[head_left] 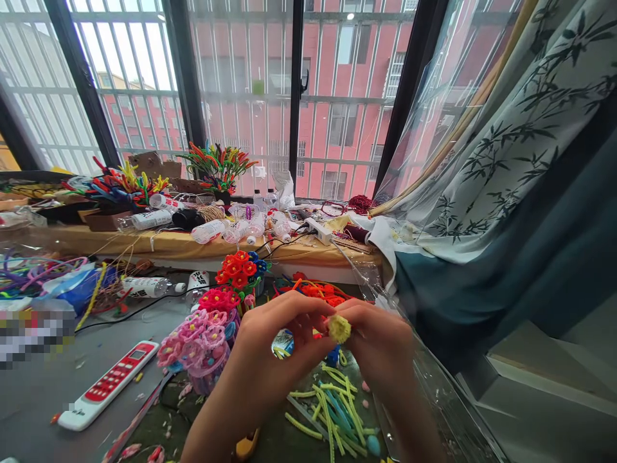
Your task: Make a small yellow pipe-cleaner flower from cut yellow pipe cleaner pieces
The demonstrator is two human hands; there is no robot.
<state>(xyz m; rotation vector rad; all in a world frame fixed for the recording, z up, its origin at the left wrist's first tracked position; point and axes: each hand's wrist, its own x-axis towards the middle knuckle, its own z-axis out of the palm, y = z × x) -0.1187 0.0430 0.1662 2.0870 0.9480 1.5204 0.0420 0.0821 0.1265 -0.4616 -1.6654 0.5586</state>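
My left hand point(282, 337) and my right hand point(383, 337) meet over the table. A small, fuzzy yellow pipe-cleaner coil point(340, 328) is pinched between their fingertips. Some of the right hand's fingers are hidden behind the coil. Below the hands lie short yellow-green pipe cleaner pieces point(332, 418), mixed with a few blue ones. Orange-red pipe cleaners point(332, 292) show just behind the fingers. To the left of my left hand stands a bunch of pink pipe-cleaner flowers point(202, 341), with red pipe-cleaner flowers point(240, 267) farther back.
A white and red telephone handset point(110, 386) lies at left on the grey tabletop point(130, 321). Several plastic bottles point(209, 231) and a power strip point(318, 230) crowd the windowsill. A multicoloured pipe-cleaner bunch point(219, 161) stands by the window. A dark curtain point(482, 296) hangs at right.
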